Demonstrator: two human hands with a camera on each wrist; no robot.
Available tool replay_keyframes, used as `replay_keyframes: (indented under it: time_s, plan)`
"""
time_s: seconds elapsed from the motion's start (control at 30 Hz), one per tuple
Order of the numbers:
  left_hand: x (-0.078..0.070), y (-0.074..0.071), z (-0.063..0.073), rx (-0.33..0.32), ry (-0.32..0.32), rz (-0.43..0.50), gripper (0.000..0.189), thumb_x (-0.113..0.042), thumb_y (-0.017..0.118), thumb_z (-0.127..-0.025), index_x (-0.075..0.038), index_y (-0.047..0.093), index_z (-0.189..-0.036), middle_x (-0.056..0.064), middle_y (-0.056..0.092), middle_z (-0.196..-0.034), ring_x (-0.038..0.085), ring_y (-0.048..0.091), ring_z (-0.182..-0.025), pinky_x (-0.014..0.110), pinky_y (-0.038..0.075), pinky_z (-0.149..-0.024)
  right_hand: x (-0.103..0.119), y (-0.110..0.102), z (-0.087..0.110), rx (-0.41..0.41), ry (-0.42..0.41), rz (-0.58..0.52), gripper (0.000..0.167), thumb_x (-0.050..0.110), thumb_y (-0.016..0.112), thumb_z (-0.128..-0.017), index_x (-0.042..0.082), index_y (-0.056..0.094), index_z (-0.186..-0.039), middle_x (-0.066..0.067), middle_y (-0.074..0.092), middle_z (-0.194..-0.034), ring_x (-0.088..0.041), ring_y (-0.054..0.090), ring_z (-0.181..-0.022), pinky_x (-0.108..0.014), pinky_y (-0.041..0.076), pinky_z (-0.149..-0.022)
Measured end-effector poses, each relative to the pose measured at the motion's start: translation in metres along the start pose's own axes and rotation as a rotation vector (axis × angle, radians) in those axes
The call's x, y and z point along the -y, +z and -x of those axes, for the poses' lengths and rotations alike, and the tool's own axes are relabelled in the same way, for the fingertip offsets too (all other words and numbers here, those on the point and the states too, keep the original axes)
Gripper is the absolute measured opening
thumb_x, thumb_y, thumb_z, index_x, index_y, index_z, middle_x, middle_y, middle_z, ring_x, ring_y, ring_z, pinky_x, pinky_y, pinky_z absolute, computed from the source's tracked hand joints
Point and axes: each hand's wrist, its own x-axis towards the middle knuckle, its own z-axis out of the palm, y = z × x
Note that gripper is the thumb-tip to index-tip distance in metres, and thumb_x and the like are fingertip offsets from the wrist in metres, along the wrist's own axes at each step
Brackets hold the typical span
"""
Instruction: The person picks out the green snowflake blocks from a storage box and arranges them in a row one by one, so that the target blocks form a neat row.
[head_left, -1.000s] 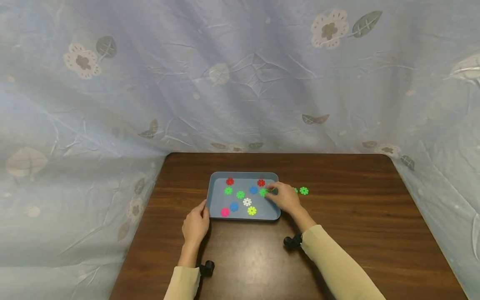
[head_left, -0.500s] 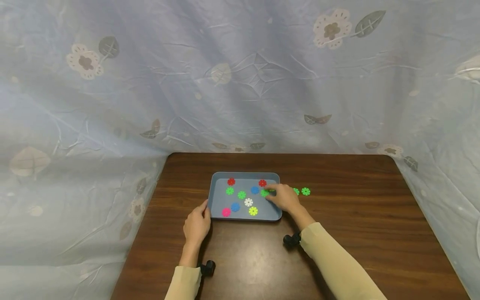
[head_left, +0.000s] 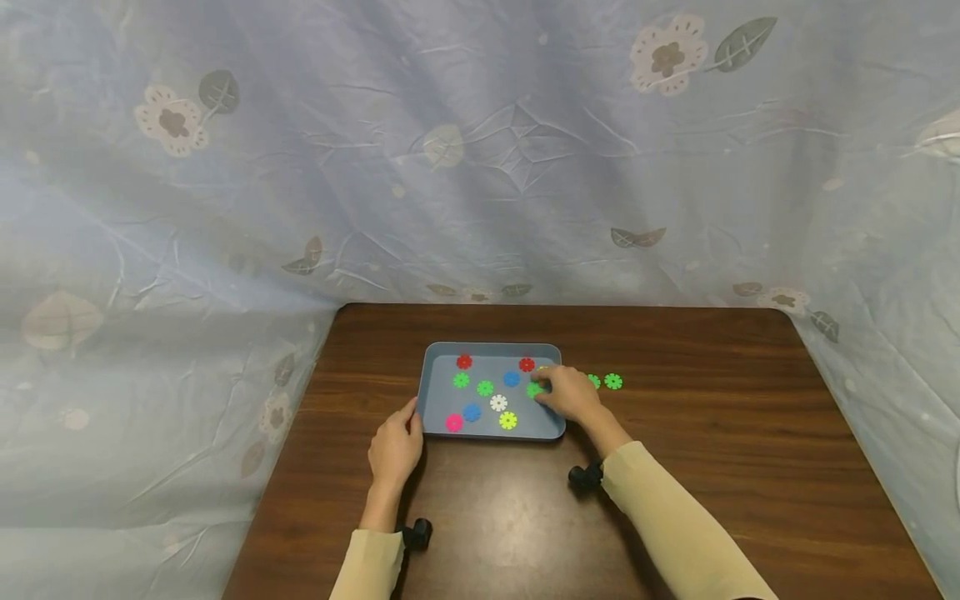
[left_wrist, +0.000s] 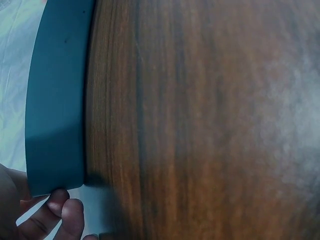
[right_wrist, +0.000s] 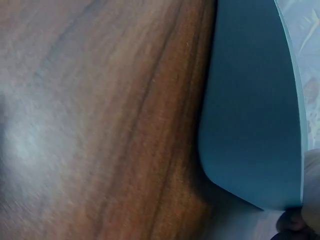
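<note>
A shallow grey-blue tray (head_left: 450,432) lies on the table with several notched plastic discs spread in it. My left hand (head_left: 394,448) grips its left side, thumb by the rim; in the left wrist view curled fingers (left_wrist: 72,212) sit at the tray wall (left_wrist: 57,110). Over the tray's right end, my right hand (head_left: 572,395) pinches a green disc (head_left: 533,389) between thumb and index finger. A yellow disc (head_left: 543,367) shows partly behind that hand. In the right wrist view the tray wall (right_wrist: 255,115) hides most of the right hand (right_wrist: 309,197).
Right of the tray, two more green discs lie on the table, the outer one (head_left: 613,381) in full view. Inside the tray are red (head_left: 464,362), blue (head_left: 472,412), white (head_left: 498,402) and pink (head_left: 454,422) discs. A patterned curtain (head_left: 480,167) hangs behind the brown table (head_left: 712,400).
The green disc at my right fingertips has shifted slightly toward me and to the right. The yellow disc, earlier under the fingers, now shows behind them. My left hand stays at the tray.
</note>
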Motion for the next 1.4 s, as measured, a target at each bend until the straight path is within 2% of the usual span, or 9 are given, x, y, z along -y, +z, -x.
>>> replay_keyframes:
  time_s: [0.13, 0.3, 0.47, 0.73, 1.0, 1.23, 1.4]
  plan:
    - [-0.001, 0.001, 0.0, 0.005, 0.001, 0.009, 0.038, -0.024, 0.058, -0.105, -0.016, 0.067, -0.141, 0.015, 0.072, -0.125, 0.027, 0.057, -0.062, 0.041, 0.042, -0.047, 0.0, -0.003, -0.002, 0.057, 0.004, 0.071, 0.039, 0.032, 0.081, -0.092, 0.016, 0.076, -0.127, -0.007, 0.071, -0.122, -0.029, 0.067, -0.108, -0.05, 0.055, -0.085]
    - [-0.002, 0.001, 0.0, 0.009, -0.001, 0.015, 0.039, -0.024, 0.058, -0.105, -0.016, 0.067, -0.141, 0.015, 0.072, -0.123, 0.024, 0.049, -0.057, 0.038, 0.038, -0.045, -0.001, -0.004, -0.003, 0.06, 0.005, 0.077, 0.035, 0.032, 0.081, -0.092, 0.014, 0.077, -0.121, -0.005, 0.071, -0.115, -0.027, 0.067, -0.103, -0.049, 0.055, -0.086]
    - [-0.003, 0.003, 0.0, 0.007, -0.007, 0.012, 0.038, -0.024, 0.058, -0.105, -0.016, 0.067, -0.141, 0.015, 0.072, -0.124, 0.024, 0.05, -0.058, 0.038, 0.038, -0.045, -0.003, -0.004, -0.002, 0.046, 0.009, 0.068, 0.034, 0.032, 0.083, -0.09, 0.014, 0.076, -0.118, -0.003, 0.068, -0.108, -0.023, 0.065, -0.094, -0.047, 0.055, -0.082]
    - [-0.004, 0.004, 0.0, -0.002, -0.007, 0.011, 0.038, -0.024, 0.059, -0.104, -0.017, 0.068, -0.14, 0.014, 0.073, -0.122, 0.025, 0.052, -0.059, 0.039, 0.039, -0.045, -0.007, -0.006, 0.003, 0.006, 0.01, -0.006, 0.027, 0.033, 0.085, -0.088, 0.019, 0.074, -0.107, 0.004, 0.067, -0.096, -0.016, 0.062, -0.083, -0.039, 0.053, -0.072]
    - [-0.004, 0.004, 0.001, -0.005, -0.022, 0.024, 0.038, -0.025, 0.058, -0.104, -0.019, 0.069, -0.14, 0.012, 0.072, -0.127, 0.021, 0.043, -0.052, 0.036, 0.035, -0.043, -0.011, -0.01, 0.009, -0.059, -0.022, -0.149, 0.013, 0.028, 0.082, -0.091, 0.019, 0.074, -0.097, 0.008, 0.065, -0.083, -0.014, 0.057, -0.07, -0.036, 0.046, -0.063]
    - [-0.002, 0.004, 0.001, -0.003, -0.024, 0.025, 0.038, -0.024, 0.057, -0.104, -0.017, 0.068, -0.14, 0.014, 0.071, -0.127, 0.02, 0.039, -0.05, 0.036, 0.033, -0.042, -0.015, -0.016, 0.013, -0.112, 0.005, -0.323, 0.016, 0.027, 0.079, -0.093, 0.014, 0.076, -0.103, 0.004, 0.07, -0.087, -0.017, 0.06, -0.074, -0.037, 0.048, -0.065]
    - [0.0, 0.002, 0.001, 0.0, -0.032, 0.028, 0.039, -0.026, 0.056, -0.105, -0.018, 0.068, -0.141, 0.014, 0.071, -0.127, 0.018, 0.036, -0.048, 0.035, 0.031, -0.041, -0.023, -0.028, 0.017, -0.169, 0.032, -0.418, 0.019, 0.026, 0.078, -0.094, 0.01, 0.076, -0.105, -0.001, 0.072, -0.091, -0.021, 0.062, -0.08, -0.038, 0.05, -0.063]
